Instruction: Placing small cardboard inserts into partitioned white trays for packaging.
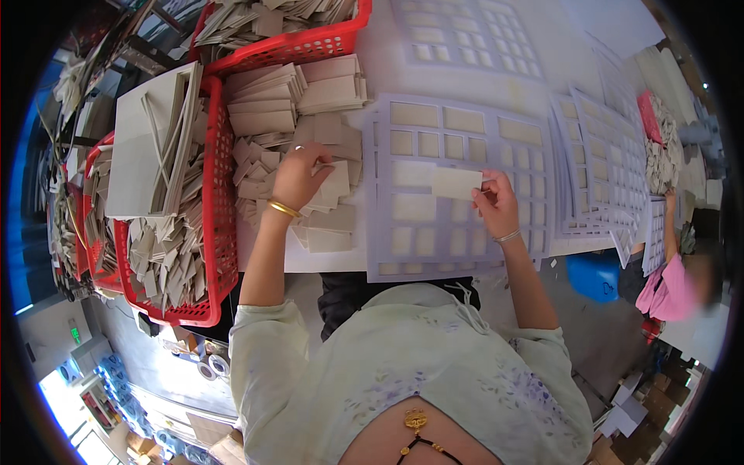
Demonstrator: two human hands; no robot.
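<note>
My right hand [497,205] pinches a small pale cardboard rectangle [456,184] by its right end, just above a white lattice sheet [372,232] with many rectangular openings. Pale board fills those openings. On the left, my left hand [301,177] reaches over loose cardboard pieces [337,184], its fingers curled together at the edge of one. Whether that piece is between the fingertips cannot be made out. Stacks of larger cardboard pieces [263,101] lie just beyond this hand.
A red basket [221,155] of cardboard scraps stands at left, large grey boards [147,147] on top. Another red basket [302,43] is behind. More lattice sheets [612,163] pile up at right, and one lies [473,39] at the far side. A person in pink [666,291] works at far right.
</note>
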